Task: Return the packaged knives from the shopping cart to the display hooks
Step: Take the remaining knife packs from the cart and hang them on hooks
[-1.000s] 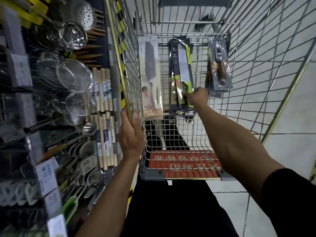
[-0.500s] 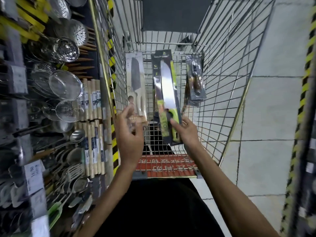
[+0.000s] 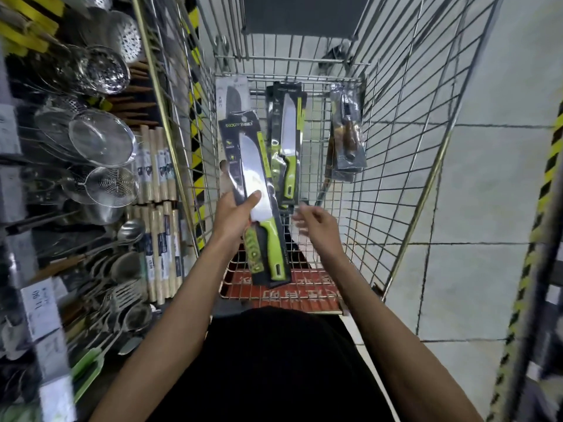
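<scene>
My left hand (image 3: 233,219) grips a green-handled knife in black packaging (image 3: 256,190), lifted above the wire shopping cart (image 3: 405,166). My right hand (image 3: 318,228) hovers just right of the pack with relaxed fingers, holding nothing. Leaning on the cart's far wall are a second green-handled packaged knife (image 3: 286,138), a grey-and-white packaged knife (image 3: 231,95) partly hidden behind the held pack, and a brown-handled packaged knife (image 3: 347,138) at the right.
A display rack on the left carries metal strainers (image 3: 102,141), skimmers, ladles (image 3: 128,236) and wooden rolling pins (image 3: 158,175). The red child-seat flap (image 3: 304,292) closes the cart's near end. A tiled floor (image 3: 487,193) lies to the right, beside yellow-black striped shelving (image 3: 545,184).
My right hand lifted the green-handled pack off the stack and passed it over. My left hand left the cart rim and now grips that pack; my right hand has let go.
</scene>
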